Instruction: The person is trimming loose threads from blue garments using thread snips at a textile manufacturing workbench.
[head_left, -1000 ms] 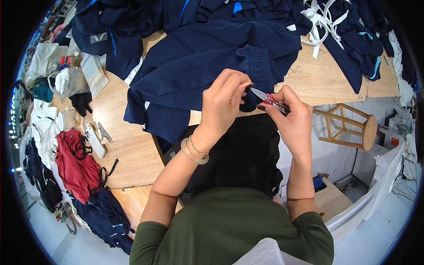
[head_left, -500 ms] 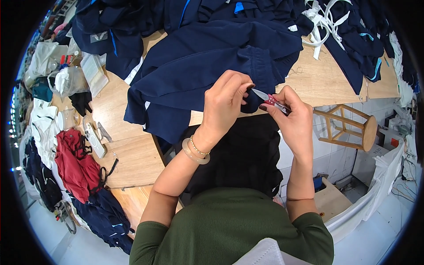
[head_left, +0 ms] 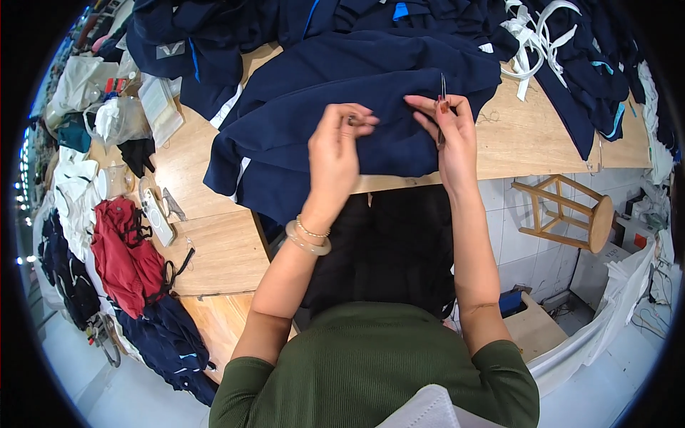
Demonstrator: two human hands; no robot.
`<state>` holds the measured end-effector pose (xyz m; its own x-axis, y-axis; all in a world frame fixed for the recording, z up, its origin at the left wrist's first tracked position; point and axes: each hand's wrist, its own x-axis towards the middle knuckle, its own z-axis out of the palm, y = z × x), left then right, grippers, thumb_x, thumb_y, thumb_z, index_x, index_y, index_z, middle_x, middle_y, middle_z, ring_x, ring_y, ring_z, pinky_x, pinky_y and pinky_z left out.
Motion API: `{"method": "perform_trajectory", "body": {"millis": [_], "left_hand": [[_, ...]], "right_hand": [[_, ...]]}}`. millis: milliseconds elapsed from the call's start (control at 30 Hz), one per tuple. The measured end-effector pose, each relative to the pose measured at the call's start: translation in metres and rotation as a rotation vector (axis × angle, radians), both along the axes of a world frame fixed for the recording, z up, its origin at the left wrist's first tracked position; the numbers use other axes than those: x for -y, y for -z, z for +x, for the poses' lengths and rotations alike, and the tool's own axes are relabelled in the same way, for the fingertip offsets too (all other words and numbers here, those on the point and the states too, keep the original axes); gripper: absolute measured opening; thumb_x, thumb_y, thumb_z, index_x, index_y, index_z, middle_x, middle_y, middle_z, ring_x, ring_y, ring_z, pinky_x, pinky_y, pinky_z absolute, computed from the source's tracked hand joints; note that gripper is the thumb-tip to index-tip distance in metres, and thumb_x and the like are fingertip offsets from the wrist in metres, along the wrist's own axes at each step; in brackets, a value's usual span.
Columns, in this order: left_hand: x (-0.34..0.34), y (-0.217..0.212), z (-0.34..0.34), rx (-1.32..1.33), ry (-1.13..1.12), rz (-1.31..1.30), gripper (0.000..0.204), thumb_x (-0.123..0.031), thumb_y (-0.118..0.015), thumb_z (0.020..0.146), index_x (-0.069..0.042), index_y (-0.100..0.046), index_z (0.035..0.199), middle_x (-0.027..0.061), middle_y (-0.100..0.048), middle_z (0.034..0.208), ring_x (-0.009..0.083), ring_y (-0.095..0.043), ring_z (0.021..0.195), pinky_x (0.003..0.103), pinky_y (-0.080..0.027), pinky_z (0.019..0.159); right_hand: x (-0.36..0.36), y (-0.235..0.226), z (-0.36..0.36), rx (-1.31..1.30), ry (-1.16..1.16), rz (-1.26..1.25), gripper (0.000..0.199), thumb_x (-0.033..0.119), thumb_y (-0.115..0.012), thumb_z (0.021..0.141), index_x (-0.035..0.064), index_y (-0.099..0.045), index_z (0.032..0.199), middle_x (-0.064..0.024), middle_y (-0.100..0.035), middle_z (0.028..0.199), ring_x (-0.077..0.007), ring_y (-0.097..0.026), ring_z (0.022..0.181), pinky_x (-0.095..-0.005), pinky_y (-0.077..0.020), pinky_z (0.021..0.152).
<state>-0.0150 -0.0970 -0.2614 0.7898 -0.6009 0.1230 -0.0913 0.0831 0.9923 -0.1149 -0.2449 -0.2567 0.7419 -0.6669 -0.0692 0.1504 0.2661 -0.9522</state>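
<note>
A dark navy garment (head_left: pixel 307 114) lies spread over the table edge in front of me, loosely folded. Just above it is my left hand (head_left: pixel 334 146), slightly blurred, with its fingers half bent and apart and no object visible in it. A beaded bracelet and a pale bangle (head_left: pixel 308 239) circle that wrist. My right hand (head_left: pixel 457 143) hovers over the garment's right part, closed round a small pair of thread snips (head_left: pixel 443 105). Their narrow metal blades point away from me, and part of the red handle shows between the fingers.
More navy garments (head_left: pixel 342 14) are heaped along the far side of the wooden table (head_left: pixel 214 250). White straps (head_left: pixel 531 43) lie at the far right. On the left are a red cloth item (head_left: pixel 128 257), a white phone (head_left: pixel 157 217) and plastic bags. A wooden stool (head_left: pixel 571 214) lies tipped at right.
My hands have moved apart and the left is away from the cloth it pinched. The snips have swung from pointing left to pointing away. The garment's gathered edge is out of sight.
</note>
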Motion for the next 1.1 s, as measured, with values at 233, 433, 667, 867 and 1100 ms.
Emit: {"method": "perform_trajectory", "body": {"millis": [233, 433, 667, 867, 1100], "left_hand": [[-0.039, 0.019, 0.037, 0.162, -0.124, 0.215, 0.017, 0.000, -0.049, 0.095, 0.001, -0.059, 0.108, 0.0105, -0.064, 0.112, 0.0164, -0.063, 0.099, 0.026, -0.049, 0.087], [-0.038, 0.009, 0.031, 0.369, -0.013, 0.345, 0.027, 0.006, -0.063, 0.079, -0.004, -0.066, 0.104, 0.0076, -0.062, 0.115, 0.0234, -0.061, 0.106, 0.030, -0.048, 0.088], [-0.032, 0.011, 0.026, 0.449, -0.033, 0.348, 0.021, 0.003, -0.066, 0.078, -0.005, -0.068, 0.097, 0.0054, -0.061, 0.111, 0.0253, -0.059, 0.102, 0.032, -0.049, 0.081], [-0.026, 0.016, 0.040, 0.504, -0.308, 0.382, 0.007, -0.002, -0.065, 0.081, -0.002, -0.068, 0.087, 0.0097, -0.065, 0.086, 0.0249, -0.064, 0.077, 0.034, -0.050, 0.069], [-0.135, -0.014, 0.087, 0.182, -0.734, 0.213, 0.013, -0.007, -0.052, 0.096, 0.002, -0.061, 0.098, 0.0083, -0.066, 0.085, 0.0113, -0.062, 0.074, 0.022, -0.049, 0.064]], "right_hand": [[0.017, 0.018, -0.004, 0.030, -0.013, 0.013, 0.016, 0.022, -0.045, 0.101, 0.0065, -0.044, 0.102, -0.0246, -0.062, 0.113, -0.0269, -0.061, 0.109, -0.0343, -0.0481, 0.096], [0.015, 0.017, -0.005, 0.049, -0.022, 0.022, 0.017, 0.024, -0.045, 0.101, 0.0062, -0.044, 0.102, -0.0240, -0.063, 0.112, -0.0259, -0.062, 0.108, -0.0331, -0.0482, 0.096], [0.016, 0.015, -0.006, 0.027, -0.023, 0.010, 0.018, 0.024, -0.045, 0.101, 0.0060, -0.044, 0.102, -0.0227, -0.064, 0.110, -0.0252, -0.062, 0.108, -0.0323, -0.0480, 0.095], [0.015, 0.015, -0.005, 0.029, -0.034, 0.017, 0.017, 0.023, -0.045, 0.101, 0.0060, -0.044, 0.102, -0.0224, -0.064, 0.109, -0.0250, -0.062, 0.107, -0.0323, -0.0482, 0.095], [0.017, 0.017, -0.007, 0.047, -0.040, 0.033, 0.015, 0.021, -0.044, 0.101, 0.0065, -0.044, 0.103, -0.0231, -0.063, 0.111, -0.0255, -0.062, 0.108, -0.0326, -0.0480, 0.096]]}}
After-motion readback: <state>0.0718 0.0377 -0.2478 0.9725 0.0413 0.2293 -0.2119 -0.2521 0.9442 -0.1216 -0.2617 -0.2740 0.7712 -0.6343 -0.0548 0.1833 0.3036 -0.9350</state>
